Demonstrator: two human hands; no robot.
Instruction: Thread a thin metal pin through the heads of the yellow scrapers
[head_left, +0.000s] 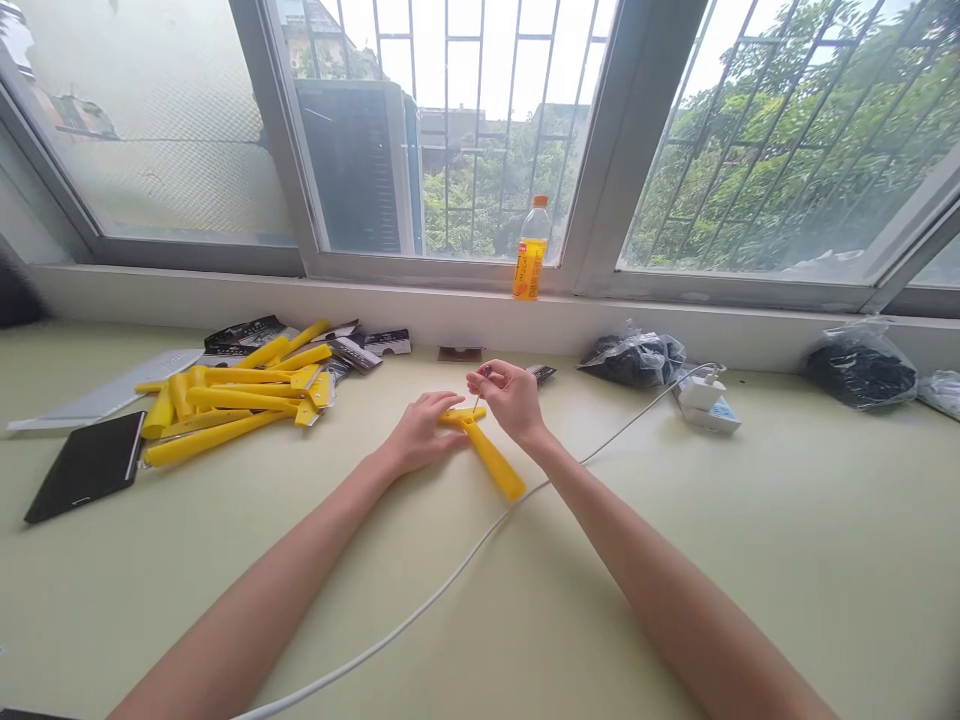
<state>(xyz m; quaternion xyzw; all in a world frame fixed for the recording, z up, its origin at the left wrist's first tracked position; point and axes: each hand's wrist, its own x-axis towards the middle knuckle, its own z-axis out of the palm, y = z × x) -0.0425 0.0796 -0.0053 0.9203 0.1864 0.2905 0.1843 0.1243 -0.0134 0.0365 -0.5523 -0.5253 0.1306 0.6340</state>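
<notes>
L hand (429, 432) hides pt. of yellow tool (496, 462), thin rod (475, 403) in R hand (514, 402) too small to ID, dark obj. (15, 290) nr far L corner of tabletop (825, 560) blurred & cut off.

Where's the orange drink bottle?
In the head view, the bottle stands upright on the windowsill, a bit right of centre, in front of the window and beyond the right hand.

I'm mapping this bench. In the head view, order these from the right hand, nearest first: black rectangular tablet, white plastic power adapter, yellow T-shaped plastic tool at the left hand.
1. Yellow T-shaped plastic tool: at the left hand, just below the right hand.
2. White plastic power adapter: off to the right.
3. Black rectangular tablet: far left.
</notes>
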